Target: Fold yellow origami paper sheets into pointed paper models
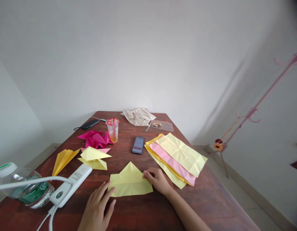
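Observation:
A pale yellow folded paper (129, 183) with a pointed top lies on the brown table (211, 192) in front of me. My left hand (97, 205) rests flat at its lower left corner, fingers spread and open, fingertips touching the paper's edge. My right hand (156, 179) sits at the paper's right edge with its fingers curled, pressing on the fold.
A stack of creased yellow and pink sheets (176, 158) lies right of my hands. Folded yellow shapes (94, 157), an orange-yellow one (63, 159) and magenta ones (96, 138) lie left. A phone (138, 145), a cup with straw (113, 130), a white power strip (71, 184) and a water bottle (23, 189) stand around.

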Motion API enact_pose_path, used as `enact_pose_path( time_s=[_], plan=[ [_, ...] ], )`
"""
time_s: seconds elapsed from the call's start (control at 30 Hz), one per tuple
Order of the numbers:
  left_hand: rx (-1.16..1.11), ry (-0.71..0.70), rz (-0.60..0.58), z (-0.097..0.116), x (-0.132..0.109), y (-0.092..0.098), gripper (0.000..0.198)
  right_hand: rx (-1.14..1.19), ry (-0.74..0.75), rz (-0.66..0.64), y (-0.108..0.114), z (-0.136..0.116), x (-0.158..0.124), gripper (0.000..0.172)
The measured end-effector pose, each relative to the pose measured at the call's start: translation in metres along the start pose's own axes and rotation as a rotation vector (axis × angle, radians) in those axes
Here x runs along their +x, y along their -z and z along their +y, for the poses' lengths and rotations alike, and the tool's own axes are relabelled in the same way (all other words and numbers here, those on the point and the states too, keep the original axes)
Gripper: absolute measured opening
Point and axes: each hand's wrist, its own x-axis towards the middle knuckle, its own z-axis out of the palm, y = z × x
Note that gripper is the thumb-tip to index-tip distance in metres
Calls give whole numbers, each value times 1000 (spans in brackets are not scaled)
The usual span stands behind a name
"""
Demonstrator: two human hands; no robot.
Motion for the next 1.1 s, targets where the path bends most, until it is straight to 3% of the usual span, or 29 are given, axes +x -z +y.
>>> enact_pose_path(
  time_s=[0.2,0.43,0.67,0.77,0.9,1.0,1.1],
  plan=[
    [-21,-28,-6,-6,-3,-1,34,36,25,27,0,-1,-2,49],
    [1,-107,-14,-23,-8,-16,36,27,25,29,1,-3,0,45],
    [7,-88,-36,-12,1,-11,35,-8,29,30,1,-2,2,43],
    [-2,-184,-92,-2,14,-7,35,4,33,30,1,1,2,41],
    [-71,-269,-265,9,42,-3,41,-6,36,48,-1,3,3,41],
    [-124,-246,-364,14,71,-2,47,-9,32,69,-2,3,4,42],
    [-173,-124,-446,15,101,-3,58,-6,24,82,-3,1,5,42]
  ],
)
